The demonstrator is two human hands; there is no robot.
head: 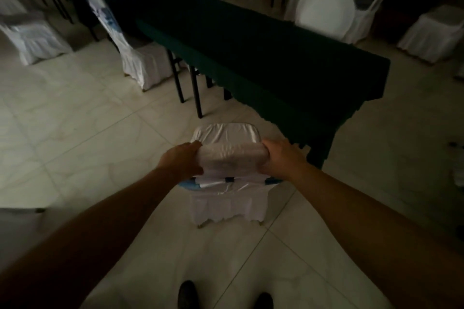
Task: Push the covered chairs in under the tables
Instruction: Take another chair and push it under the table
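A chair in a shiny white cover (226, 134) stands right in front of me, its seat facing the long table under a dark green cloth (263, 40). My left hand (182, 159) grips the left end of the chair's backrest top, and my right hand (282, 158) grips the right end. The seat's front edge sits close to the table's near corner, with the cloth's hem hanging just beyond it. The chair's legs are mostly hidden by the cover's skirt.
Another covered chair (135, 55) stands at the table's left side, next to black table legs (194, 88). More white covered chairs sit at far left (27, 32), behind the table (324, 14) and at right (431, 35). Pale floor tiles (75, 133) surround me; my shoes (187, 295) show below.
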